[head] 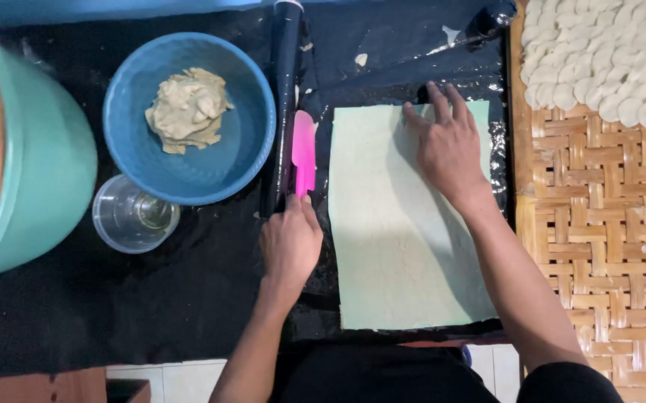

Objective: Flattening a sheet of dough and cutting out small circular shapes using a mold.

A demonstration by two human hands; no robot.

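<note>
Held the pink scraper (303,153) tight in the left hand (290,242), pressed the flat, open right hand (448,145) on the dough sheet (401,246).

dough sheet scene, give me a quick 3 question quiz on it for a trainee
1. True or false: the right hand rests flat on the pale dough sheet.
2. What does the left hand grip? A) the clear cup B) the pink scraper C) the blue bowl
3. Fill in: the lump of dough sits inside the ____ bowl.

Key
1. True: its palm and fingers lie on the sheet's far end.
2. B: the pink scraper lies beside the dark rolling pin; the clear cup stands untouched.
3. Blue.
</note>
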